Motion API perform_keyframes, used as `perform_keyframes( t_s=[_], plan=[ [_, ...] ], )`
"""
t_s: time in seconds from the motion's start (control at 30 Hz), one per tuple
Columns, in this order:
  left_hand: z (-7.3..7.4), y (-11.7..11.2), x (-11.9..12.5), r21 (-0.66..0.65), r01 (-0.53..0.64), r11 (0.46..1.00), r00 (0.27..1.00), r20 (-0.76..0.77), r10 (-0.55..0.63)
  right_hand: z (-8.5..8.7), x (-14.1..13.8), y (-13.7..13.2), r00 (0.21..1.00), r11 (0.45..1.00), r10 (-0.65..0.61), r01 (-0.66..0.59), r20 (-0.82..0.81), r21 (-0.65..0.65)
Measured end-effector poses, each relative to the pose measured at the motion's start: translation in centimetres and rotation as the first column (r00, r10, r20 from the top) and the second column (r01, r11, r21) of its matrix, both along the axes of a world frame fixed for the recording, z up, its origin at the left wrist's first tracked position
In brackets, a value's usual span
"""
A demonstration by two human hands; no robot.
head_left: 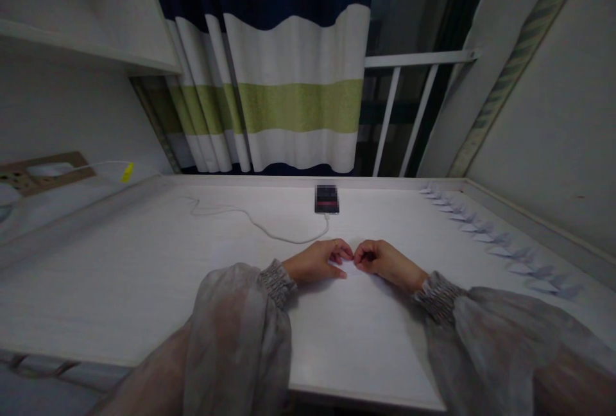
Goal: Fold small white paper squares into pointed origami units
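Both my hands rest on the white desk (144,275), fingertips meeting at its middle. My left hand (317,262) is curled, its fingers pinching a small pale piece of paper (350,268) that lies flat on the desk. My right hand (385,260) is curled too and pinches the same paper from the other side. The paper is mostly hidden by my fingers. Grey sheer sleeves cover both forearms.
A row of several small folded paper shapes (500,242) runs along the desk's right edge. A small dark device (326,199) sits at the back centre, with a white cable (250,220) leading left to a wall socket (29,175). A striped curtain (293,82) hangs behind.
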State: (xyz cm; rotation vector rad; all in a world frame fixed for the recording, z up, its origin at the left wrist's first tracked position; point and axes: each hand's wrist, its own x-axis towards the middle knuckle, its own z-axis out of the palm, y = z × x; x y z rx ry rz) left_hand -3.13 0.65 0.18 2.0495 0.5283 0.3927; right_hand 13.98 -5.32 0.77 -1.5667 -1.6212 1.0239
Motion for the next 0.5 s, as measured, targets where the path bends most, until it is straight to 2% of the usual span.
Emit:
perform_keyframes(
  t_s=[0.23,0.37,0.43,0.5],
  plan=[
    [0.9,0.4,-0.4,-0.029,0.053,0.998,0.997,-0.058,-0.054,0.0,-0.1,0.0,0.997,0.996,0.012,-0.018,0.075,0.082],
    [0.5,0.5,0.1,-0.085,0.067,0.994,0.997,-0.043,-0.071,0.3,-0.3,-0.1,0.996,0.997,-0.008,0.001,0.093,0.076],
    [0.0,0.2,0.8,-0.093,-0.045,0.995,0.999,0.012,0.046,0.4,-0.5,-0.2,0.995,0.998,-0.014,0.008,0.096,0.067],
    [-0.4,-0.2,1.6,-0.017,-0.187,0.982,0.982,0.024,0.187,0.3,-0.5,-0.2,0.995,0.998,-0.019,0.013,0.093,0.069]
  ],
)
